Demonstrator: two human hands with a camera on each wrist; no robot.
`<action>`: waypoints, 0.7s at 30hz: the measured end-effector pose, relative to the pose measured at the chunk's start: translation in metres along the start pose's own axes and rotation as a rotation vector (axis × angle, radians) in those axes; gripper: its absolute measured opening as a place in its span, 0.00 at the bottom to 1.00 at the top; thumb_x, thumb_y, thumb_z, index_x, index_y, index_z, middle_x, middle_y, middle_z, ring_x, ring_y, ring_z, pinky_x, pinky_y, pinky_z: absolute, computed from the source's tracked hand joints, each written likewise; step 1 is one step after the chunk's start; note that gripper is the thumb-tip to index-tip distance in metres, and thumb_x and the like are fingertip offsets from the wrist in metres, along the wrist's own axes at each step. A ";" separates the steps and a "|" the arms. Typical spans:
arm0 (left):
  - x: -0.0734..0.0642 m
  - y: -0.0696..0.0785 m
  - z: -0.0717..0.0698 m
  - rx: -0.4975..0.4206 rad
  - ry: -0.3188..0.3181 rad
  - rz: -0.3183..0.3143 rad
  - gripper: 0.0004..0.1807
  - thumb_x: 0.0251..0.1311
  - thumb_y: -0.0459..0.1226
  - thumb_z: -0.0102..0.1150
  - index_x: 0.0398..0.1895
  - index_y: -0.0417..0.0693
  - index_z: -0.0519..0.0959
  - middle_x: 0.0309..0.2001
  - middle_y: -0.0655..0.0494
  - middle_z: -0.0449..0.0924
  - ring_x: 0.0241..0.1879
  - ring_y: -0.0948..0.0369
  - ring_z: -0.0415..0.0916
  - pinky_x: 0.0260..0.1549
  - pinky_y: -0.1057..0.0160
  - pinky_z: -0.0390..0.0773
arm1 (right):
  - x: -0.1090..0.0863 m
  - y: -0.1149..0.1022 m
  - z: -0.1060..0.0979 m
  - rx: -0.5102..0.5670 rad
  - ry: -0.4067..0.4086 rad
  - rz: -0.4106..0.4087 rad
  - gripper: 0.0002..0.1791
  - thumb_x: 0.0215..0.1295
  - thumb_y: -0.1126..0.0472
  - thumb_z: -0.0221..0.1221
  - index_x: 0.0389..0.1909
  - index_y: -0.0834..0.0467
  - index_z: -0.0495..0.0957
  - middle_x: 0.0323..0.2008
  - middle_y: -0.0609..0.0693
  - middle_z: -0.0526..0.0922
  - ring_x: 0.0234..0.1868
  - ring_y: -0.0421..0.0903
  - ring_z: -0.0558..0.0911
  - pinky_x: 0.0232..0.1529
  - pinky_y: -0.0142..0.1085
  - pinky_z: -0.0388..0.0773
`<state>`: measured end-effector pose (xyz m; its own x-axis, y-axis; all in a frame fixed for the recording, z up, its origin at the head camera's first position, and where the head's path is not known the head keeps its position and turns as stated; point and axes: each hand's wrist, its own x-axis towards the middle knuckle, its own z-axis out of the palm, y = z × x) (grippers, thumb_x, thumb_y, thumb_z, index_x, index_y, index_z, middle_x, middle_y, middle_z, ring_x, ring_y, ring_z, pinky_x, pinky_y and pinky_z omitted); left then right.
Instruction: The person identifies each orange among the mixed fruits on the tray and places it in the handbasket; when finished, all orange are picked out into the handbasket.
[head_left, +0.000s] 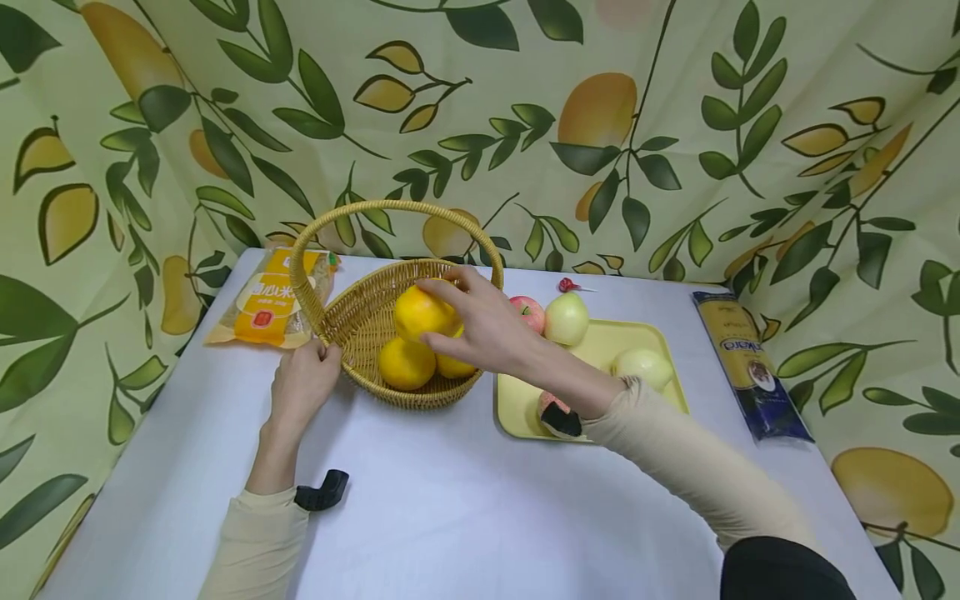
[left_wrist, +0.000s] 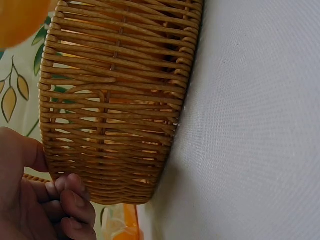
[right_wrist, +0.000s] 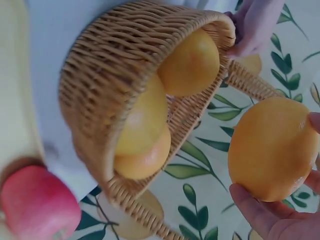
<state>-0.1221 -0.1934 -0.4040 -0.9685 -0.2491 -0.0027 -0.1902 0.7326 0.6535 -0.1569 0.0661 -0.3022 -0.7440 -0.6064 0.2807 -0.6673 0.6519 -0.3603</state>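
Note:
A wicker basket (head_left: 360, 308) with a tall arched handle stands on the table, several oranges in it; one orange (head_left: 407, 363) shows at its front. My left hand (head_left: 303, 375) pinches the basket's left rim beside the handle's foot, thumb on one side and curled fingers on the other in the left wrist view. Above the basket my right hand (head_left: 487, 325) holds another orange (right_wrist: 272, 150) between thumb and fingers. In the right wrist view that orange is apart from the basket and the fruit inside.
Right of the basket lies a yellow tray (head_left: 517, 417) with a pale green round fruit (head_left: 643, 367). A red apple (head_left: 528, 313), a second pale fruit (head_left: 567, 318) and a wrapped lollipop (head_left: 570, 285) are near its back. Packaged food (head_left: 266, 300) lies left, a blue-gold packet (head_left: 750, 367) far right.

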 end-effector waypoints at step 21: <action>0.001 0.000 -0.002 0.002 -0.014 -0.012 0.18 0.67 0.44 0.40 0.21 0.44 0.66 0.18 0.52 0.65 0.20 0.56 0.64 0.17 0.61 0.62 | 0.073 -0.012 0.062 -0.253 -0.180 0.068 0.33 0.65 0.43 0.57 0.68 0.50 0.68 0.62 0.56 0.75 0.59 0.53 0.73 0.62 0.42 0.68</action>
<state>-0.1224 -0.1950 -0.4027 -0.9683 -0.2489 -0.0213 -0.2022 0.7307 0.6521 -0.2015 -0.0144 -0.3328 -0.7838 -0.6140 0.0937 -0.6210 0.7724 -0.1336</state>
